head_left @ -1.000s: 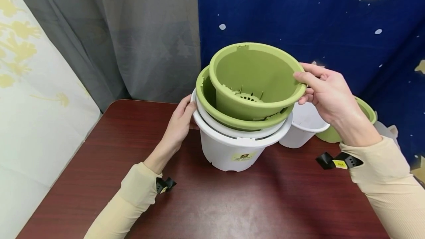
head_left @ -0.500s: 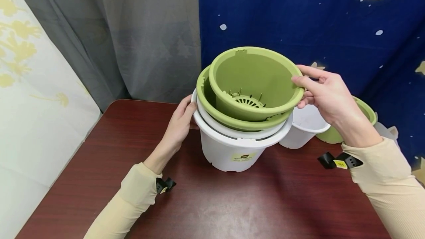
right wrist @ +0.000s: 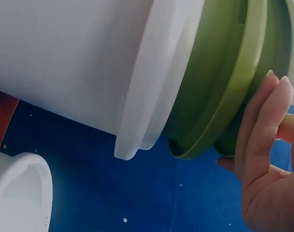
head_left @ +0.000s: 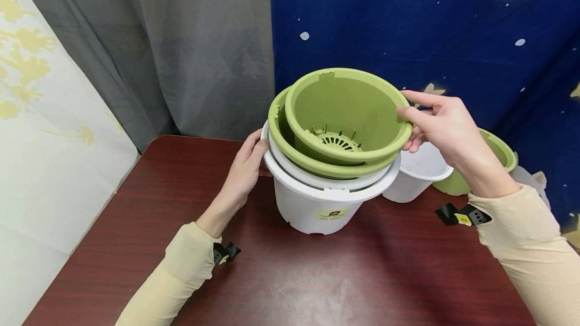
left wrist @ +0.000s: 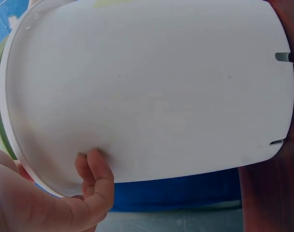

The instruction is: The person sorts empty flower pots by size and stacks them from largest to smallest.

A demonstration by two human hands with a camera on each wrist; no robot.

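A large white flower pot [head_left: 308, 210] with a yellow label stands on the table, and a second white pot [head_left: 337, 183] is nested in it. Inside those sits a green pot [head_left: 312, 163]. The topmost green pot [head_left: 362, 99], slotted at its bottom, is tilted partway into the lower green one. My right hand [head_left: 446, 127] pinches its rim on the right side, thumb inside and fingers outside. With my left hand [head_left: 244, 167] I grip the large white pot's rim at the left; in the left wrist view curled fingers [left wrist: 101, 181] touch its outer wall.
Behind my right hand stand a smaller white pot [head_left: 410, 180] and another green pot [head_left: 453, 182]. Part of a grey-white object [head_left: 534, 180] shows beside them. The dark red table [head_left: 181, 205] meets grey and blue curtains [head_left: 385, 19] at the back.
My right hand has lowered the top green pot a little further into the stack, and its rim sits lower. My left hand and the white pots have stayed in place.
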